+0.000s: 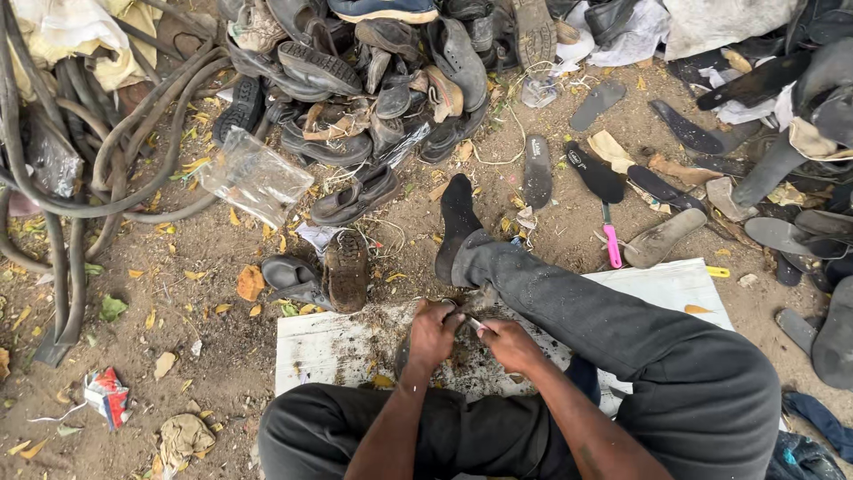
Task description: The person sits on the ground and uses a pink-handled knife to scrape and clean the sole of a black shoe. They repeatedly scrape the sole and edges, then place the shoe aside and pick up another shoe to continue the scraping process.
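Crumpled packet: a small red, white and blue printed paper wrapper (107, 396) lying on the dirt at lower left, well apart from the white board.
Clear bag: a crinkled transparent plastic bag (254, 178) on the ground at upper left, just beside the pile of old shoes and the dark hoses.
Insole label: a small pale oval mark on a black insole (594, 173) at upper right; too small to make out.

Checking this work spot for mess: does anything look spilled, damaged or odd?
Yes. Dark scrapings litter the white board around both hands. Loose insoles and worn shoes lie scattered on the dirt.
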